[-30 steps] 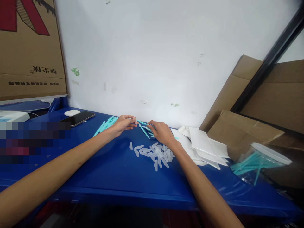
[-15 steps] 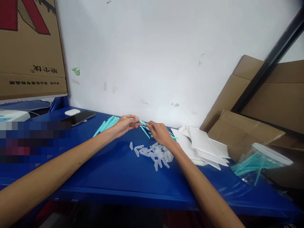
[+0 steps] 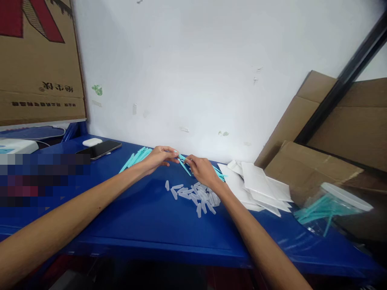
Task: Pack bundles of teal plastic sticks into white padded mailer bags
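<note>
My left hand and my right hand meet over the back of the blue table, fingers closed in pinches. Between their fingertips runs a thin turquoise plastic stick, held at both ends. A bundle of similar turquoise sticks lies partly behind my left forearm. More sticks lie under and beside my right hand, partly covered by it. Nearer to me is a loose heap of small frosted, tapered plastic caps. Whether a cap is on the held stick is hidden by my fingers.
White packets are stacked right of the caps. A clear tub with a white lid, tipped over, holds turquoise sticks at the far right. A black phone and a white case lie at the back left. Cardboard leans on the right.
My hands stay in nearly the same place. The right fingertips have shifted slightly away from the left ones, and more of the stick shows between them.
</note>
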`<state>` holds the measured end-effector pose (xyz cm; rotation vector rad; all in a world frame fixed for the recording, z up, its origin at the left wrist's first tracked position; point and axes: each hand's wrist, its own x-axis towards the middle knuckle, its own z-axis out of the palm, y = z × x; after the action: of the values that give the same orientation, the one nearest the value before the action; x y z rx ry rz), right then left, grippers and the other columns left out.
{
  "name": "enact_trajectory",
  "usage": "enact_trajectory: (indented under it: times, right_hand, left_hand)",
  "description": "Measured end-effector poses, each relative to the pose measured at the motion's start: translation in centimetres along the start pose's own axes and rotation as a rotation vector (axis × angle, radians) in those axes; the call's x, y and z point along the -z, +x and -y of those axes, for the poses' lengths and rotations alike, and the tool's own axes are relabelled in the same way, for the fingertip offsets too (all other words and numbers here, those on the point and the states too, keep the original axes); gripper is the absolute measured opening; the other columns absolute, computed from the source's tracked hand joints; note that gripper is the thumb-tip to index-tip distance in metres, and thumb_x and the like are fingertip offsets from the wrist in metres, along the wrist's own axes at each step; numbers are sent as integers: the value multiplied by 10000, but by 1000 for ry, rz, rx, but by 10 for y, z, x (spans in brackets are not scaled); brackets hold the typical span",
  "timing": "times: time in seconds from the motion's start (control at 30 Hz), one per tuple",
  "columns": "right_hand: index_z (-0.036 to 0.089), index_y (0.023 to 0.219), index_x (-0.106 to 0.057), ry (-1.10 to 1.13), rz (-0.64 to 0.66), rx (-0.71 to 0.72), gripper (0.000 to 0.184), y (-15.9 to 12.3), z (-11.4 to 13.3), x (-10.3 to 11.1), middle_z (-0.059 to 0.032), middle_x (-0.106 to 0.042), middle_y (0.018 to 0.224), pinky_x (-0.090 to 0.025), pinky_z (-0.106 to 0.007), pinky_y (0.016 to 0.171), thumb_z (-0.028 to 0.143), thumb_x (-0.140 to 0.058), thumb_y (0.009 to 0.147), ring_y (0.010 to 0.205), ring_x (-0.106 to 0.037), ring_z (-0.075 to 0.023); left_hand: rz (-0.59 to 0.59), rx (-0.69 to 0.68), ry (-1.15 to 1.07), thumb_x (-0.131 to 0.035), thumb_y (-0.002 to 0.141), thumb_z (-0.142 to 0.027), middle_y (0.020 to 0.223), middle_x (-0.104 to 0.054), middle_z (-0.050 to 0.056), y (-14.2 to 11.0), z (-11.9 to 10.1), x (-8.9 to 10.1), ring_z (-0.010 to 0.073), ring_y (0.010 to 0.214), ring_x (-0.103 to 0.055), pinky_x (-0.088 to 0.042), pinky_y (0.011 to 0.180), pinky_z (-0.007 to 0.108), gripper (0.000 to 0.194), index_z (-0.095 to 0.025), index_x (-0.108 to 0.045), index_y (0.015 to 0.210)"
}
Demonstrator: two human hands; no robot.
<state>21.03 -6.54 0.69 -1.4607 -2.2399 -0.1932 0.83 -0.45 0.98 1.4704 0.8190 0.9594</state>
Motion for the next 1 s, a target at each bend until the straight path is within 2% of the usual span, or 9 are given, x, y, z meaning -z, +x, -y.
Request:
enact_trajectory:
  times: [0.17, 0.3, 0.37, 0.43, 0.5, 0.57, 0.73, 0.87, 1.0]
  right_hand:
    - [252, 1073, -613, -56, 3, -23, 309, 0, -5, 3, -6, -714, 863, -319, -234, 619, 339, -317, 1065, 715, -630, -152]
    - [251, 997, -628, -137, -14, -85, 320, 2, -15, 10, -17, -708, 911, -320, -256, 645, 363, -334, 1056, 825, -641, -180]
    - [245, 1017, -625, -183, -43, -152, 351, 2, -22, 13, -41, -692, 979, -333, -267, 668, 379, -303, 1059, 887, -637, -200]
    - [235, 1102, -607, -229, -75, -238, 380, 2, -30, 17, -75, -665, 1044, -352, -280, 685, 419, -278, 1056, 922, -631, -224]
    - [216, 1188, -581, -270, -89, -315, 399, 2, -38, 20, -107, -638, 1078, -371, -293, 694, 447, -288, 1049, 935, -630, -245]
    - [199, 1220, -578, -303, -77, -367, 396, 1, -46, 21, -125, -621, 1088, -388, -302, 700, 435, -312, 1045, 940, -633, -256]
    - [193, 1103, -671, -350, 16, -401, 379, 0, -55, 17, -136, -631, 1074, -418, -308, 730, 397, -359, 1038, 956, -646, -257]
    - [188, 1050, -709, -370, 82, -380, 376, -1, -56, 15, -137, -670, 1090, -429, -301, 759, 382, -388, 1031, 994, -645, -249]
    - [206, 1053, -716, -384, 117, -377, 352, -2, -56, 16, -113, -713, 1062, -432, -290, 753, 373, -407, 1024, 993, -651, -241]
  left_hand:
    - [36, -30, 77, -810, 684, -421, 965, -738, 100, 2, 2, 1, 205, 864, -705, -401, 540, 209, 376, -143, -675, 897]
    - [96, -44, 275, -676, 809, -399, 1067, -734, 128, 1, 2, -4, 193, 808, -703, -446, 548, 232, 326, -134, -677, 998]
    - [49, -73, 510, -573, 872, -347, 1036, -742, 124, 0, 3, -7, 202, 786, -706, -476, 577, 262, 340, -136, -648, 1127]
    - [-79, -147, 908, -483, 908, -291, 1028, -743, 108, -1, 3, -7, 221, 844, -705, -501, 656, 294, 357, -159, -620, 1210]
    - [-208, -200, 1268, -435, 919, -251, 1077, -730, 103, -1, 2, -4, 253, 966, -686, -504, 756, 326, 351, -190, -633, 1202]
    - [-264, -176, 1447, -431, 908, -218, 1137, -703, 135, -2, 1, 1, 300, 1048, -660, -500, 815, 371, 339, -180, -654, 1160]
    - [-302, 17, 1562, -510, 794, -95, 1064, -677, 258, -3, -1, 14, 386, 971, -675, -519, 744, 420, 283, -67, -697, 1005]
    - [-293, 118, 1604, -532, 749, -57, 1046, -691, 249, -1, -1, 16, 364, 957, -684, -529, 726, 394, 306, -78, -709, 999]
    - [-259, 153, 1629, -525, 747, -36, 1067, -706, 230, -2, -2, 13, 340, 976, -683, -532, 750, 383, 338, -95, -711, 1021]
